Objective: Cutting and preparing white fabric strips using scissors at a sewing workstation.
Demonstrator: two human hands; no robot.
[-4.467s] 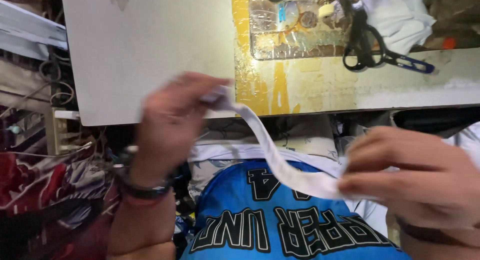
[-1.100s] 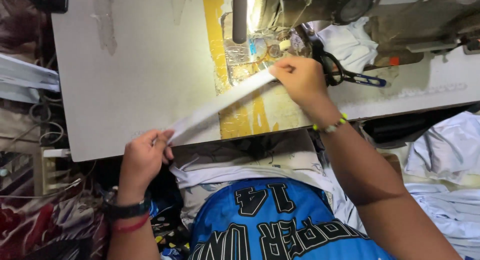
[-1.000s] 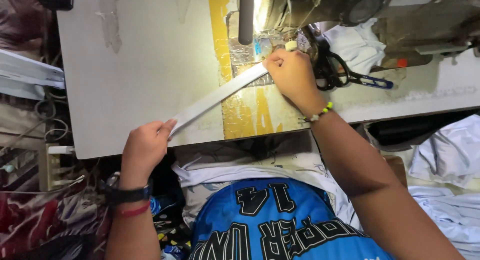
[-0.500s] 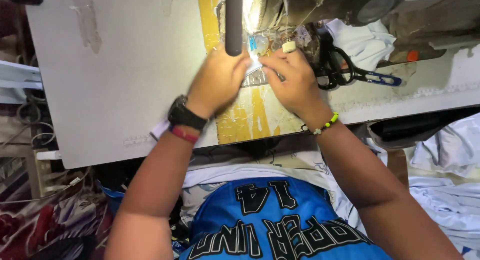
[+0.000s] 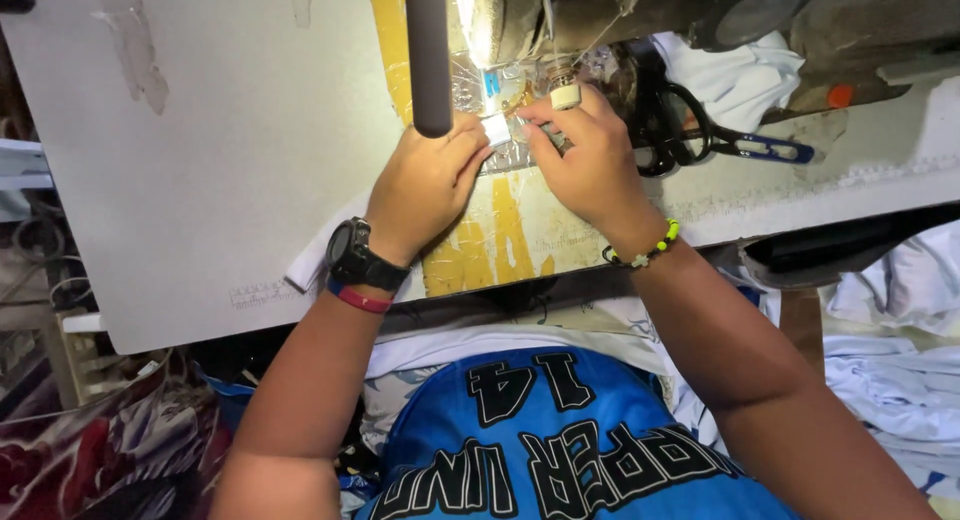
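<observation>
Pale grey sewing table [image 5: 210, 170] fills most of the view, scuffed, with a worn yellow stripe [image 5: 500, 230] running from its far edge down to the near edge. Sewing machine [image 5: 600, 15] sits at the far edge, lit up bright around the needle area, and a dark padded bar [image 5: 428, 55] hangs down in front of it.

Both hands are bunched up right at the machine's foot. Left hand [image 5: 425, 185] is curled shut, pinching the end of a white fabric strip [image 5: 497, 130] between thumb and fingertips. That strip runs back under the palm and wrist, and its other end [image 5: 303, 270] pokes out near the table's near edge, just beside the black wristwatch [image 5: 355, 257] and red band [image 5: 358, 299]. Right hand [image 5: 590, 160] is closed too, fingertips pressed on the strip right beside the left hand's, nearly touching. It has something pale capping 1 fingertip [image 5: 566, 96] and a beaded bracelet [image 5: 640, 255] on the wrist.

Black scissors [image 5: 680, 130] lie just right of the right hand, with a blue-handled tool [image 5: 765, 148] beside them and a wad of white cloth [image 5: 735, 75] behind. More white fabric [image 5: 900, 350] is piled off the table's right end, and a blue jersey [image 5: 560, 450] covers the lap below the near edge.
</observation>
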